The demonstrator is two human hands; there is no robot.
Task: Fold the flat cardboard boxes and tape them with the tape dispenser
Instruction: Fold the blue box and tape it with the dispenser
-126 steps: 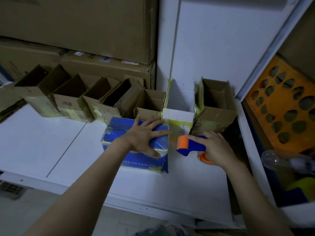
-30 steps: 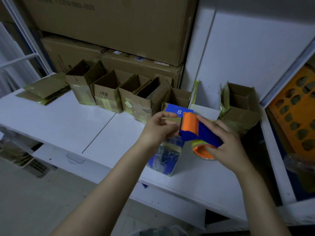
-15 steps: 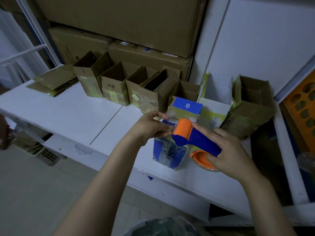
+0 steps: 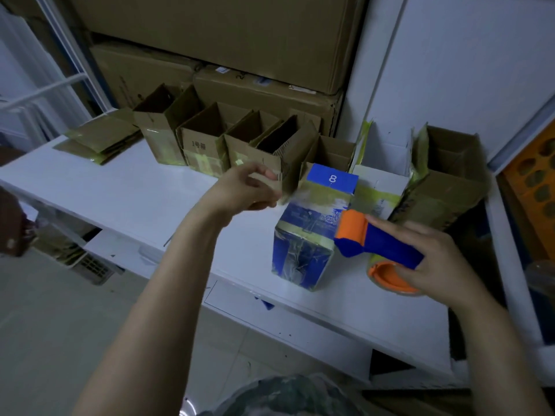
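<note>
A blue printed box [image 4: 303,253] stands upright on the white table [image 4: 144,196], its top flap marked "8" [image 4: 332,178] raised. My right hand [image 4: 435,265] grips the tape dispenser [image 4: 378,244] by its blue handle, with the orange head right of the box's top and the orange tape roll below. My left hand [image 4: 249,187] hovers left of the box, fingers pinched together. A blurred yellowish tape strip [image 4: 315,198] seems to run from that hand across the box top towards the dispenser head.
A row of open brown boxes [image 4: 207,145] lines the back, with a white box [image 4: 381,175] and a larger brown box [image 4: 447,181] to the right. Flat boxes [image 4: 99,139] lie at the far left. Big cartons [image 4: 270,91] are stacked behind. An orange perforated panel [image 4: 534,175] stands at the right.
My left hand has drawn away leftwards from the dispenser head. The blue box went from lying under my left hand to standing upright. The right hand keeps the dispenser.
</note>
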